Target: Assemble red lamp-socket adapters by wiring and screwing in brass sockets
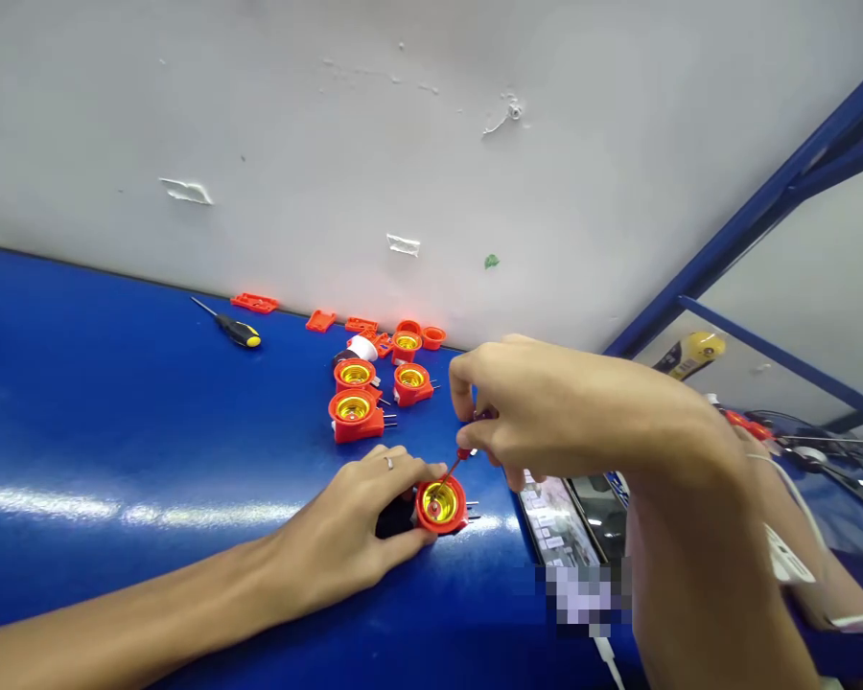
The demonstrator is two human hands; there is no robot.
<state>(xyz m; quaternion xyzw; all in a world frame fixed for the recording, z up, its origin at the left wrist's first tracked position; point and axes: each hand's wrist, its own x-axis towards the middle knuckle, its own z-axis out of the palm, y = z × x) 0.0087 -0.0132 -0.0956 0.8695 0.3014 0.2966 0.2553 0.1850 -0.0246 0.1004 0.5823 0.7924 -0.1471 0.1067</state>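
Observation:
A red plug-in lamp socket point(442, 505) with a gold threaded cup lies on the blue table, its two metal pins pointing right. My left hand point(374, 508), with a ring on one finger, grips the socket's left side between thumb and fingers. Above it, my right hand point(500, 407) is closed around the small red handle of a screwdriver point(462, 454). The screwdriver's shaft slants down into the gold cup; where exactly its tip rests is hard to see. Behind my left hand stand similar sockets, among them a nearer one point(355, 414) and one to the right point(412, 383).
Along the wall lie red plastic parts point(254, 303) and a white-and-black piece point(361, 349). A black-and-yellow screwdriver point(231, 329) lies at the back left. A lit phone point(557, 522) with a white cable is under my right forearm. A blue metal frame point(748, 216) rises at right.

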